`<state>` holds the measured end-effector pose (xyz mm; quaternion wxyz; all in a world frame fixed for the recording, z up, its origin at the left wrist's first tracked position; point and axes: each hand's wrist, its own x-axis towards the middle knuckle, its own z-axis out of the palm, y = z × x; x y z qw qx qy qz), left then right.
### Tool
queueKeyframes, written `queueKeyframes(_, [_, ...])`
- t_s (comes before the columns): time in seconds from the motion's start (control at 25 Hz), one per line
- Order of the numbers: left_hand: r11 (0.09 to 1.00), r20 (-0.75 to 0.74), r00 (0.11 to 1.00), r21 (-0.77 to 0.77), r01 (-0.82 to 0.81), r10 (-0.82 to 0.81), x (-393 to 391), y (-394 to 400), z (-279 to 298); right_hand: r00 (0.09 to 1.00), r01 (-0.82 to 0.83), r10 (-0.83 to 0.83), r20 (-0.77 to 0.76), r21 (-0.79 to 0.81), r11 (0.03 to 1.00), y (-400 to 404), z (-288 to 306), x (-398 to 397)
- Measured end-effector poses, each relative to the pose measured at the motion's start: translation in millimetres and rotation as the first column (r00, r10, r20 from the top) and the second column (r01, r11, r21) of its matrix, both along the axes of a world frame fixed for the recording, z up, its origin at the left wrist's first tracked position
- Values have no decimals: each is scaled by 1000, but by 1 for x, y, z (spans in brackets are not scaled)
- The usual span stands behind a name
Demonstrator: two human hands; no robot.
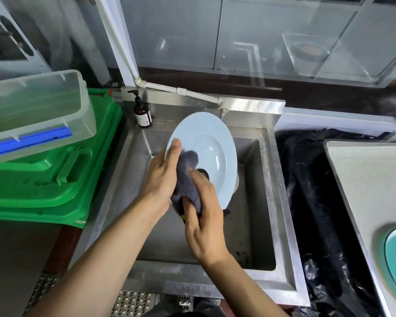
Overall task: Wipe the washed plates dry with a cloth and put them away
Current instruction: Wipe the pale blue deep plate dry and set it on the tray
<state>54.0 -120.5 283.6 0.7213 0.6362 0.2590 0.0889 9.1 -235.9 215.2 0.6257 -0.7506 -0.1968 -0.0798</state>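
Steel sink (270,202) below; left hand (162,179) grips tilted white plate (206,143) by its rim, right hand (204,223) clutches grey cloth (188,179) against it.

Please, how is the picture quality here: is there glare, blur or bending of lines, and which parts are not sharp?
Head view: wide-angle bending curves the sink rim and counter edges; the glass panes behind carry pale reflections; the right hand holding the grey cloth is slightly motion-blurred; the white plate, gripped by the left hand, is evenly lit with a small highlight.
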Motion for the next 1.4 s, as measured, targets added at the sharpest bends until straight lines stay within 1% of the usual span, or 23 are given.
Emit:
queueKeyframes(0.08, [998,-25,1000,-60,2,-3,0,1,2,996,-20,32,86,-136,991,-15,-17,-17])
queueKeyframes(0.16, [996,-13,1000,-87,17,-18,-1,4,6,997,18,-1,82,-204,979,-32,-39,-28])
queueKeyframes(0.2, [995,-8,1000,-102,22,-23,-2,7,9,996,83,-77,35,-201,976,-39,-48,-29])
queueKeyframes(0.24, [993,-8,999,-117,32,-33,-3,9,11,980,181,-192,-52,-170,969,-45,-57,-27])
queueKeyframes(0.32, [988,-19,997,-132,77,-80,-8,12,12,876,385,-394,-279,-89,919,-53,-63,-10])
queueKeyframes(0.36, [985,-25,994,-138,104,-109,-10,13,14,829,439,-434,-352,-69,896,-57,-62,4])
queueKeyframes(0.4, [982,-30,991,-144,125,-130,-13,12,15,808,459,-447,-383,-67,886,-60,-59,20])
queueKeyframes(0.52, [978,-19,988,-146,152,-156,-19,7,16,827,436,-445,-342,-107,893,-66,-36,67])
queueKeyframes(0.64, [980,6,990,-143,139,-139,-23,0,16,902,376,-395,-171,-137,917,-55,-10,87])
queueKeyframes(0.76, [982,4,993,-152,115,-116,-22,-5,12,985,168,-172,-26,-114,979,-23,-1,59])
queueKeyframes(0.84, [978,24,996,-185,94,-91,-19,-1,10,1000,4,-3,7,-123,992,-10,-5,34])
queueKeyframes(0.88, [978,26,997,-193,79,-75,-19,1,9,998,-56,58,7,-153,987,-11,-9,30])
queueKeyframes(0.92, [978,14,998,-199,58,-57,-20,3,7,997,-72,75,8,-206,976,-15,-12,30])
queueKeyframes(0.96, [978,-5,999,-202,44,-46,-22,4,4,999,-40,39,-7,-247,968,-20,-14,32])
queueKeyframes(1.0, [980,-20,999,-192,46,-50,-24,4,1,997,33,-49,-55,-256,966,-22,-16,34])
queueKeyframes(1.04, [983,-30,997,-171,63,-70,-26,1,0,981,110,-143,-128,-237,965,-20,-15,34])
queueKeyframes(1.08, [984,-35,995,-152,87,-94,-27,-2,-2,964,147,-185,-192,-194,970,-16,-13,32])
queueKeyframes(1.12, [984,-36,993,-143,108,-114,-28,-3,-3,964,133,-160,-211,-135,982,-10,-10,28])
queueKeyframes(1.2, [981,-26,992,-151,120,-125,-27,-4,1,992,26,-33,-126,-56,998,-4,-12,14])
queueKeyframes(1.28, [979,-28,993,-172,106,-112,-27,-1,2,998,-51,46,-41,-109,993,-13,-17,10])
queueKeyframes(1.32, [978,-30,993,-176,110,-117,-27,-1,0,1000,-25,24,-8,-166,986,-19,-21,14])
queueKeyframes(1.36, [975,-28,990,-179,132,-139,-28,-2,-1,999,43,-43,4,-212,976,-23,-25,16])
queueKeyframes(1.4, [971,-27,985,-176,162,-169,-29,-5,0,989,140,-146,-6,-238,961,-26,-28,18])
